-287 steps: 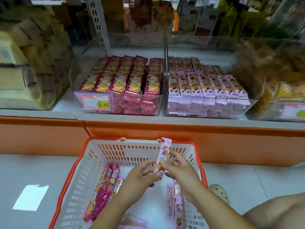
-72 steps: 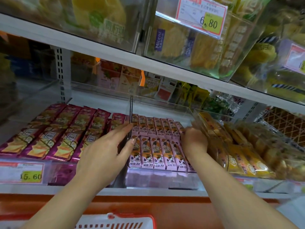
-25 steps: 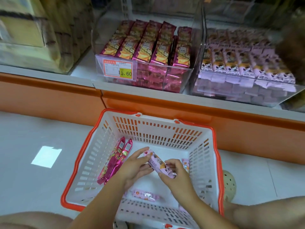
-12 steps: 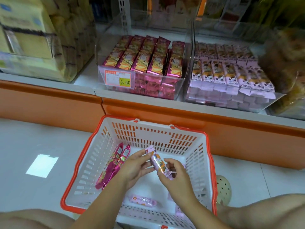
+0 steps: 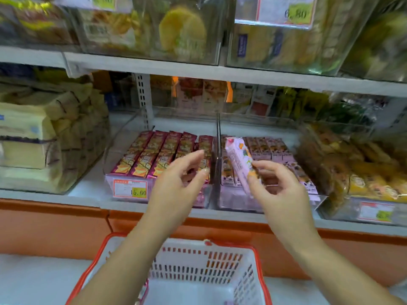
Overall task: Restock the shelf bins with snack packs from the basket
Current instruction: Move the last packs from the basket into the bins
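**One pink pack up at the bins**

Head view: the right hand [image 5: 278, 190] pinches one pale pink snack pack [image 5: 241, 165], tilted, in front of the right clear bin [image 5: 240, 201] of matching pink packs. The left hand [image 5: 178, 183] is empty, fingers spread loosely, before the left bin [image 5: 110, 159], which shows five rows of magenta packs [image 5: 158, 155]. Its price tag [image 5: 130, 188] reads 15.60; an upper tag [image 5: 286, 11] reads 6.80. One white, orange-rimmed basket [image 5: 207, 258] sits below on the floor.

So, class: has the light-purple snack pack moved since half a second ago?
Yes. The snack pack, then low over the basket, is now held by the right hand up before the right bin.
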